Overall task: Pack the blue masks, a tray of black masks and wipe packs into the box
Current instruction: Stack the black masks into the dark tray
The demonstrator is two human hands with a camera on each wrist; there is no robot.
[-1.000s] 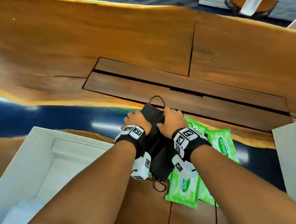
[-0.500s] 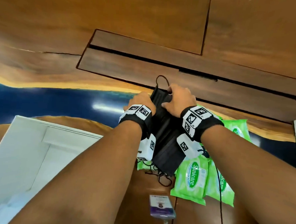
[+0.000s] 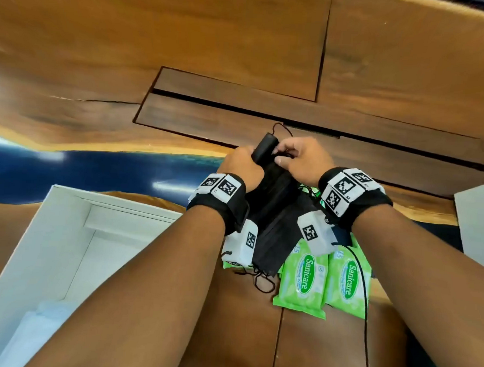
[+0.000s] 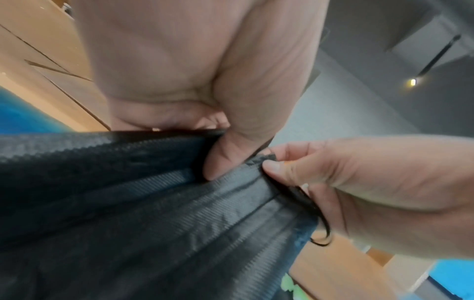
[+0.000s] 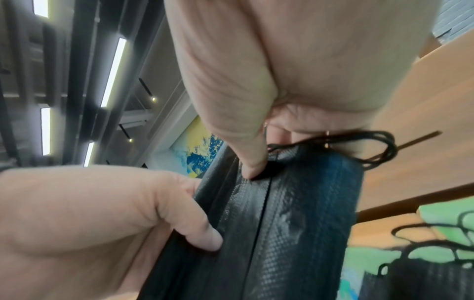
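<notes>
A stack of black masks (image 3: 273, 213) is held up between both hands above the green wipe packs (image 3: 303, 279). My left hand (image 3: 243, 166) grips the stack's left side, thumb pressed into the fabric (image 4: 218, 162). My right hand (image 3: 301, 155) pinches the far top corner of the black masks (image 5: 295, 203), with ear loops (image 5: 359, 146) bunched under its fingers. The white box (image 3: 50, 243) stands open at the lower left, with pale blue masks (image 3: 31, 332) lying in its near end. No tray is visible.
The table (image 3: 186, 40) is brown wood with a blue resin band (image 3: 67, 168) and a darker inset panel (image 3: 267, 114). A white board's corner (image 3: 480, 224) juts in at the right edge. A thin black cable (image 3: 365, 296) trails across the wipe packs.
The stack of black masks has been lifted and tilted up off the wipe packs. The right hand went from lying on top of it to pinching its far corner.
</notes>
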